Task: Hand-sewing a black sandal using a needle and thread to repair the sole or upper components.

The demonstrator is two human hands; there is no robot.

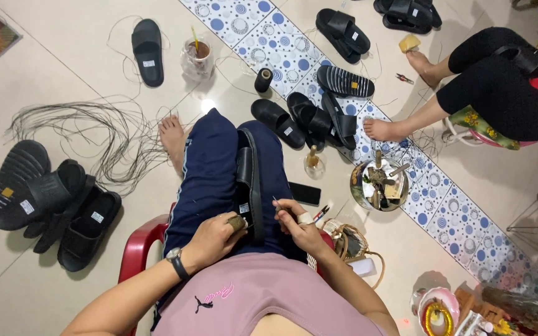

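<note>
Seen from above on a tiled floor (76, 56): black sandals (48, 199) piled at left, more sandals (319, 115) ahead beside a thread spool (263, 79), loose cord (101, 134) fanned out at left, a plastic cup (197, 57) with a straw, a round tin (381, 185) of tools at right, a phone (305, 193) just beside the knee. Across the blue-patterned tile strip, a second person's bare legs (418, 112). Clamped upright between the knees on a red chair (138, 246), one black sandal (249, 180). Left hand (214, 238), watch at the wrist, fingers curled against the sandal's heel end, thumb capped. Right hand (300, 225) just beside it, taped fingers pinching a thin needle (276, 203) tilted towards the sole.
</note>
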